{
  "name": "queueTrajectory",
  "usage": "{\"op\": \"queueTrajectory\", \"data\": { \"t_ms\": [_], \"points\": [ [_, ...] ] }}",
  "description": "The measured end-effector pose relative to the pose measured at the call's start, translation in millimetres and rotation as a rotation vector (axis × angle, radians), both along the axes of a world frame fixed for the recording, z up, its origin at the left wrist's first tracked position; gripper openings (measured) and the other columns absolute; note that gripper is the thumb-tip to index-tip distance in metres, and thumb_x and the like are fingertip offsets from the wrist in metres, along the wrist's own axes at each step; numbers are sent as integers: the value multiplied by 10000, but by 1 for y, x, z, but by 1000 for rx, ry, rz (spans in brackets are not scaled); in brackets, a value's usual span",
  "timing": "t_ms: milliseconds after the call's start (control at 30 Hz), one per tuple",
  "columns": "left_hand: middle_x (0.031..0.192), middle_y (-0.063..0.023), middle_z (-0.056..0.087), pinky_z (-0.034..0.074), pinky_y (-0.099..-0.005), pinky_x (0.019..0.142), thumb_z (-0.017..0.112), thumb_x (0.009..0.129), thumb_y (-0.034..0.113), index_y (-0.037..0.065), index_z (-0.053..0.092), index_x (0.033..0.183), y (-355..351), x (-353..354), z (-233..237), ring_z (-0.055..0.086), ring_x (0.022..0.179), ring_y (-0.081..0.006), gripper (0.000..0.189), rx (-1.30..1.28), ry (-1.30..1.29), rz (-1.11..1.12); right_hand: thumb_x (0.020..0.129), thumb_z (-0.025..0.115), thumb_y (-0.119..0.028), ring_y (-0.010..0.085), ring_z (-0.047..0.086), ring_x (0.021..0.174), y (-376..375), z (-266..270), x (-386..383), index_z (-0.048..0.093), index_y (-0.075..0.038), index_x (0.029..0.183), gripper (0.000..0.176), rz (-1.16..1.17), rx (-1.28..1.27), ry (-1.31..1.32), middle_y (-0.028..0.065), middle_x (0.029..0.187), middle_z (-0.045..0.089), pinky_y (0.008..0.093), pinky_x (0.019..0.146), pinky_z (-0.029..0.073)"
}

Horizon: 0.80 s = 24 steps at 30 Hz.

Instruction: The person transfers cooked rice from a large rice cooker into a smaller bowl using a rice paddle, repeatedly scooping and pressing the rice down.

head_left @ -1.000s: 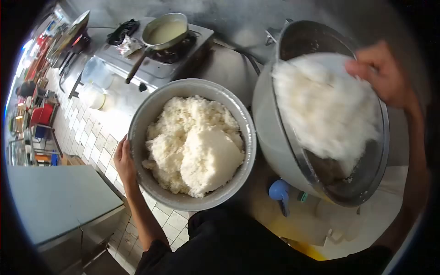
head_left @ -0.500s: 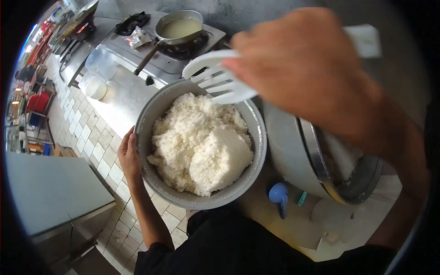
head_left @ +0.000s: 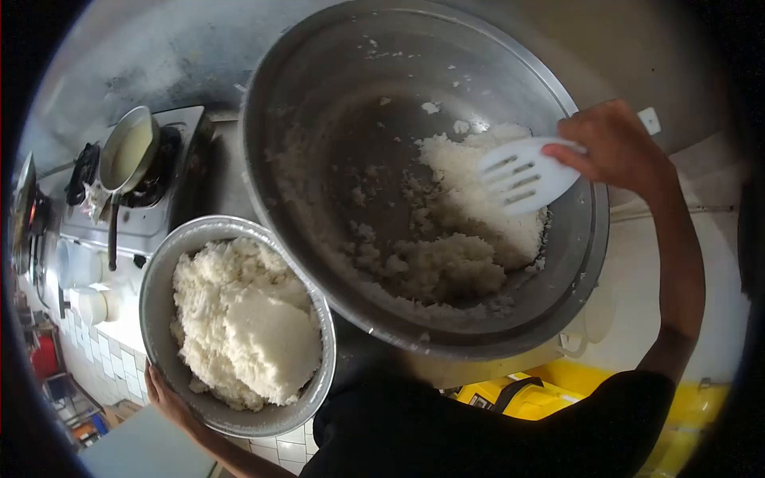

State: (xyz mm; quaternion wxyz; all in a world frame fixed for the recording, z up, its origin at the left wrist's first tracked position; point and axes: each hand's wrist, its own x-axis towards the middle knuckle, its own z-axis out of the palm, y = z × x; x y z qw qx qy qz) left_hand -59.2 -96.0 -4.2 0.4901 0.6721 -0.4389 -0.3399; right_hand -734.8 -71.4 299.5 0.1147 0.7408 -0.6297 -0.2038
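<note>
My right hand (head_left: 612, 151) is wrapped round a white slotted rice paddle (head_left: 530, 177), its blade over the rice (head_left: 470, 211) in a large metal pot (head_left: 319, 95). That rice lies heaped along the right side, with loose grains and clumps stuck to the bottom. At lower left, my left hand (head_left: 169, 398) grips the outer rim of a smaller metal pot (head_left: 151, 279). White cooked rice (head_left: 247, 319) is mounded in this pot, which overlaps the large pot's lower left edge in the view.
On the stove (head_left: 179, 131) at left stands a saucepan (head_left: 131, 151) of pale liquid, its handle pointing toward me. A clear plastic jug (head_left: 77, 263) and a white cup (head_left: 89, 306) are on the metal counter. Something yellow and black (head_left: 530, 397) sits below the large pot.
My view has swung right toward the large pot. My right hand has carried the paddle from above the smaller pot to the rice in the large one. My left hand still holds the smaller pot.
</note>
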Motion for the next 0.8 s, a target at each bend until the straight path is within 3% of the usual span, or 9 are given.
{"op": "queueTrajectory", "data": {
  "t_ms": [67,200,333,533,800],
  "points": [
    [1189,-124,616,416,-287,942,465,1004,303,-28,544,1287,0,-3,6,555,1070,-194,443,55,-176,91,895,592,-379,276,604,526,1,-28,15,685,-61,716,376,76,48,-42,122,577,599,399,570,488],
    [1182,-131,614,435,-290,921,472,997,323,-31,543,1282,-2,-8,12,564,1053,-201,460,99,-185,103,891,572,-417,271,628,539,-1,-97,33,676,-53,720,415,25,354,12,113,570,616,392,548,500],
    [1167,-135,614,459,-301,881,485,986,347,-37,549,1268,3,-5,11,578,1016,-208,481,123,-160,124,909,557,-395,321,661,565,-5,-103,50,699,-48,734,414,43,498,-66,152,575,627,402,531,534],
    [1130,-120,628,465,-294,858,489,990,317,-35,560,1256,2,-29,22,583,980,-192,447,110,-74,194,914,551,-358,348,621,483,-24,-138,76,660,-21,673,428,47,270,-322,172,501,574,420,476,509],
    [1091,-81,645,458,-256,849,501,996,250,-25,582,1234,0,-28,20,585,964,-139,372,34,6,124,872,609,-256,311,560,423,-65,-162,63,598,-38,596,352,202,256,-627,154,469,532,422,447,448]
  ]
}}
